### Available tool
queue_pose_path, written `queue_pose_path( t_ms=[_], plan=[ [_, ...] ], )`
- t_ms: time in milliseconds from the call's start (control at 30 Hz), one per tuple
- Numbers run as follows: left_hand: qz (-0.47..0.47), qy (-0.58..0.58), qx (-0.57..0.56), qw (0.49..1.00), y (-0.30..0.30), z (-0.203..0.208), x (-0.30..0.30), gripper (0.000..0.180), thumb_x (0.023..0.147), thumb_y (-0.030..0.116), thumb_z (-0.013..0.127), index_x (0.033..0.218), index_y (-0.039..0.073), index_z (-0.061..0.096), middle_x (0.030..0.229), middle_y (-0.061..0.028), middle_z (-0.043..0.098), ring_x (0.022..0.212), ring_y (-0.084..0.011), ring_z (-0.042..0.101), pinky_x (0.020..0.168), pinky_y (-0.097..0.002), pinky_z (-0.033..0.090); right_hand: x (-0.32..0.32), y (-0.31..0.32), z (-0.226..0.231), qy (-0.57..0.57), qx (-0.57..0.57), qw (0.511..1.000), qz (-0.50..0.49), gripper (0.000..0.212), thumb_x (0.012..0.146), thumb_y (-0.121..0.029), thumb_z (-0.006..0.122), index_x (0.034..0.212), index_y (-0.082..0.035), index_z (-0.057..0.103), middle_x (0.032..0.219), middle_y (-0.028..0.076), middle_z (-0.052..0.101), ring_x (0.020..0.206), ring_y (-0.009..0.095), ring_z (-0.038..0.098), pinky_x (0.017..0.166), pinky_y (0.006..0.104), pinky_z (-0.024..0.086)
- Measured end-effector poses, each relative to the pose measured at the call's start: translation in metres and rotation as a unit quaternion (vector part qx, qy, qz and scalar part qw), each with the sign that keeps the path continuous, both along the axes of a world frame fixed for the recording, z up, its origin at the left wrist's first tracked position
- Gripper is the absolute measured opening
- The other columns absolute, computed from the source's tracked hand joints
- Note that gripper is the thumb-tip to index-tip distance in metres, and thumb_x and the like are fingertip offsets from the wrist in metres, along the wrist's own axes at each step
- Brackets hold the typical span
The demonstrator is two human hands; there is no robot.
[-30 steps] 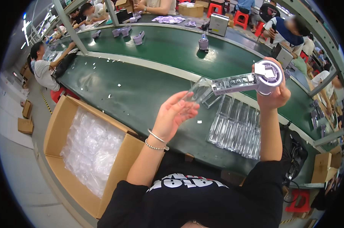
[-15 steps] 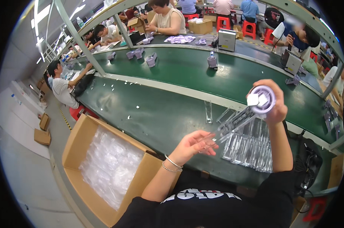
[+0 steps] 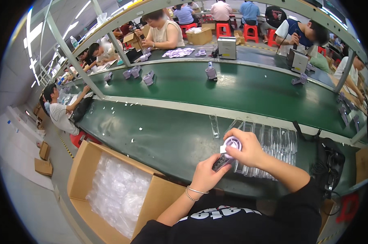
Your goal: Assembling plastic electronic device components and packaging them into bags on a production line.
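Observation:
Both my hands grip a lilac handheld device [image 3: 232, 143] with a round ring head, held low over the green work surface. My right hand [image 3: 247, 148] is closed on the ring from the far right, its thumb pressed onto the head. Closed round the dark, narrow handle is my left hand [image 3: 206, 173]. A small white square piece [image 3: 223, 149] shows at the ring's left edge. Beside and behind my right hand lie clear plastic cases [image 3: 277, 140] in a row. One clear case [image 3: 214, 126] lies apart from them. Whether a clear case covers the handle I cannot tell.
A cardboard box [image 3: 159, 199] of clear plastic bags [image 3: 116, 191] stands at the left. Beyond a pale rail, a green belt [image 3: 171, 87] carries several lilac devices. A black bag [image 3: 329, 162] is at the right. Other people sit along the line.
My right hand has come down and left with the lilac device. My left hand, earlier on a clear plastic case, now grips the device's handle. The whole view has shifted slightly.

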State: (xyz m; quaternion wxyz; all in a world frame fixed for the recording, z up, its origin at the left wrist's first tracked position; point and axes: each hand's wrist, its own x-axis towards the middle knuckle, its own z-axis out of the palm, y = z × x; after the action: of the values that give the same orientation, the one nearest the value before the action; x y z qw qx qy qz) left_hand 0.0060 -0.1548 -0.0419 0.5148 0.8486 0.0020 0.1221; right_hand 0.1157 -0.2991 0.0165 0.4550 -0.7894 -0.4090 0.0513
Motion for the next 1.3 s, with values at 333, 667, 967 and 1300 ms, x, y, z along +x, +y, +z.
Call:
queue_pose_path(
  t_ms=[333, 667, 967, 1300],
  plan=[
    [0.071, 0.005, 0.030, 0.997, 0.006, 0.016, 0.014, 0.037, 0.080, 0.032, 0.067, 0.099, 0.002, 0.057, 0.076, -0.0199, 0.063, 0.068, -0.0367, 0.062, 0.060, -0.0402, 0.048, 0.011, 0.036, 0.001, -0.014, 0.080, 0.992, -0.094, 0.024, 0.075, -0.023, 0.056, 0.082, -0.001, 0.062, 0.068, 0.012, 0.063, 0.063, 0.020, 0.063, 0.061, 0.0309, 0.048],
    [-0.093, -0.055, -0.445, 0.889, 0.044, 0.039, 0.023, 0.056, 0.093, 0.044, 0.039, 0.135, 0.008, 0.026, 0.106, -0.0184, 0.059, 0.068, -0.0246, 0.066, 0.051, -0.0259, 0.052, 0.011, -0.024, 0.022, 0.191, 0.088, 0.976, 0.060, 0.051, 0.077, -0.020, 0.058, 0.124, -0.002, 0.050, 0.100, 0.003, 0.060, 0.086, 0.012, 0.055, 0.076, 0.0270, 0.047],
    [0.130, -0.120, -0.391, 0.903, 0.031, 0.009, 0.068, 0.013, 0.084, 0.000, 0.062, 0.096, -0.006, 0.066, 0.095, -0.0091, 0.060, 0.069, -0.0124, 0.063, 0.061, -0.0195, 0.052, 0.009, -0.038, 0.012, 0.154, 0.119, 0.980, -0.029, 0.050, 0.068, -0.026, 0.079, 0.106, 0.002, 0.061, 0.094, 0.007, 0.065, 0.084, 0.012, 0.061, 0.076, 0.0274, 0.049],
    [0.212, -0.149, -0.184, 0.948, 0.082, -0.048, 0.146, 0.014, 0.084, 0.008, 0.059, 0.095, 0.000, 0.057, 0.096, -0.0085, 0.059, 0.084, -0.0172, 0.059, 0.072, -0.0307, 0.049, 0.132, 0.032, 0.002, -0.040, 0.021, 0.975, -0.219, 0.065, 0.062, -0.050, 0.074, 0.092, 0.007, 0.066, 0.080, 0.019, 0.067, 0.071, 0.026, 0.067, 0.067, 0.0321, 0.052]
  ],
)
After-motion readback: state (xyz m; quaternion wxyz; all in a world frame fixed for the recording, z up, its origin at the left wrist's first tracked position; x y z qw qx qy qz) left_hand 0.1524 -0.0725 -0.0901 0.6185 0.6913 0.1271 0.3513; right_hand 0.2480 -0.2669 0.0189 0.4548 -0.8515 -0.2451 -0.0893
